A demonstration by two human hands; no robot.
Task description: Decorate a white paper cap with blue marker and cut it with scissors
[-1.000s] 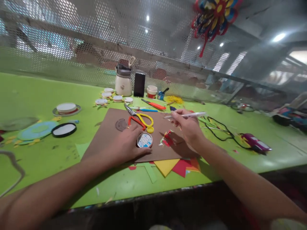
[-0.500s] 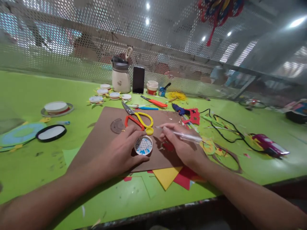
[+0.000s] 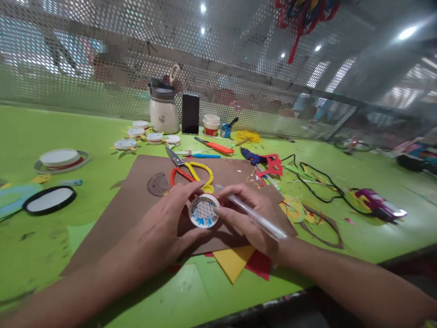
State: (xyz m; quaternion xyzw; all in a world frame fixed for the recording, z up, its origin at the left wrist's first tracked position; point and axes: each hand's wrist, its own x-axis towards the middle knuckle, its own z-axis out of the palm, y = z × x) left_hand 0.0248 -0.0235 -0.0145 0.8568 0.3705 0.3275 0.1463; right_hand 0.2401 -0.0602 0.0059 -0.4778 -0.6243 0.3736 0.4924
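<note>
My forearms [image 3: 344,280] angle inward from both sides, my left grip [image 3: 162,223] curled, my right grip [image 3: 254,214] bent-fingered just beside it.

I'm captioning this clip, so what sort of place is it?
Most likely a craft workspace: scissors and a protractor lie on a brown board, and a red piece with shapes cut out of it is nearby.

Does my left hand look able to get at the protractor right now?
Probably yes: the protractor lies on the brown board just beyond your left hand, nothing visibly between them, though that hand is around the disc and may need to let go first.
</note>
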